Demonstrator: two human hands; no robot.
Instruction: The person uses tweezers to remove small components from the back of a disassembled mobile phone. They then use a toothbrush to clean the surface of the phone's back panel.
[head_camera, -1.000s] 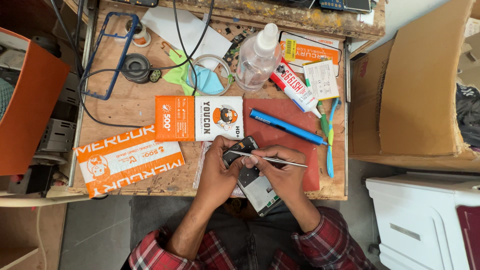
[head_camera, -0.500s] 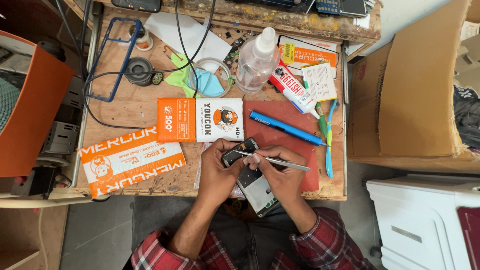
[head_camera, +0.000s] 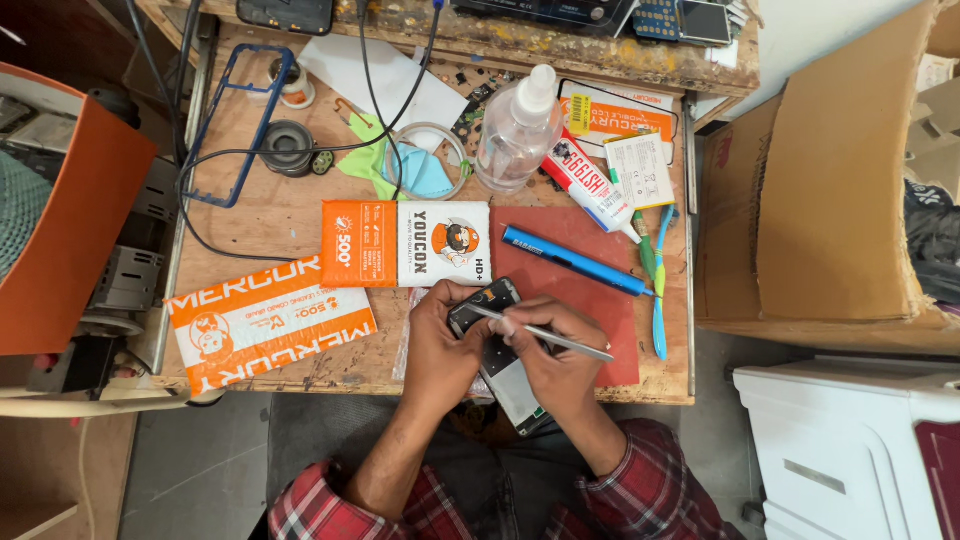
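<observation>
**Steady tweezer work on an opened phone at the bench edge**

At the left of the frame an orange housing (head_camera: 70, 230) stands beside the wooden workbench (head_camera: 260, 225), and an orange-and-white padded envelope (head_camera: 268, 322) lies at the bench's lower left. Above it a blue phone frame (head_camera: 235, 125) and a black cable (head_camera: 240, 160) sit in the upper left. Just right of these, an orange-and-white parts box (head_camera: 405, 243) lies flat in the middle.

Below that box, near the bottom centre, the left hand (head_camera: 440, 340) wraps the upper end of the opened smartphone (head_camera: 497, 345), fingers curled and pressed against its edge, thumb on top. The phone lies tilted, its lower end hanging past the bench edge toward the lap. The right hand (head_camera: 550, 350) pinches metal tweezers (head_camera: 545, 333) between thumb and fingertips, tips aimed left into the phone's upper part; what the tips touch is too small to tell.

To do this well, I would judge that the left hand's grip should stay firm so the phone cannot rock, and the right wrist should rest on the red mat (head_camera: 580, 290) for fine control, with light pressure at the tips.

Further right lie a blue screwdriver (head_camera: 575, 261), a clear spray bottle (head_camera: 518, 128), a glue tube (head_camera: 590, 190) and a cardboard box (head_camera: 830, 190).
</observation>
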